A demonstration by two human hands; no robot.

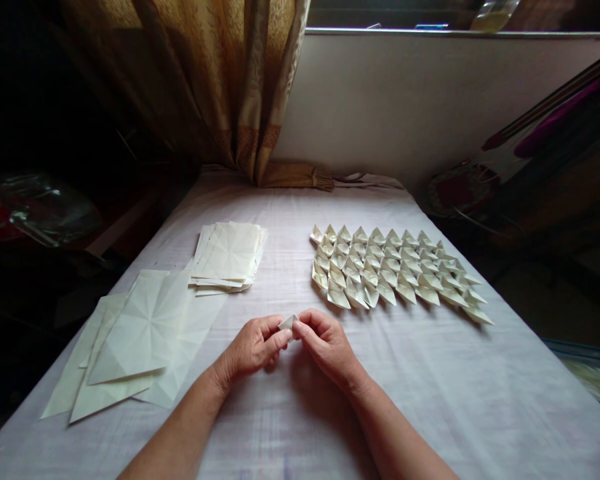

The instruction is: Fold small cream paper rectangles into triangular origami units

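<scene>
Between my two hands is a small folded piece of white paper (pixel 289 322), its pointed top showing above the fingertips. My left hand (pixel 255 343) pinches its left side, and my right hand (pixel 327 341) pinches the right side. Fingers cover the lower part of the fold. Just beyond my right hand stand several rows of folded paper boats (pixel 390 267), set close together. A stack of square paper sheets (pixel 225 252) lies past my left hand. Larger creased sheets (pixel 145 330) overlap one another to the left of my left forearm.
A pale cloth covers the table (pixel 430 387). At its far edge a gold patterned curtain (pixel 250 100) hangs down, touching the cloth beside a white wall (pixel 380 107). Clear plastic (pixel 50 207) lies in the dark at left. A ledge (pixel 455 32) runs above the wall.
</scene>
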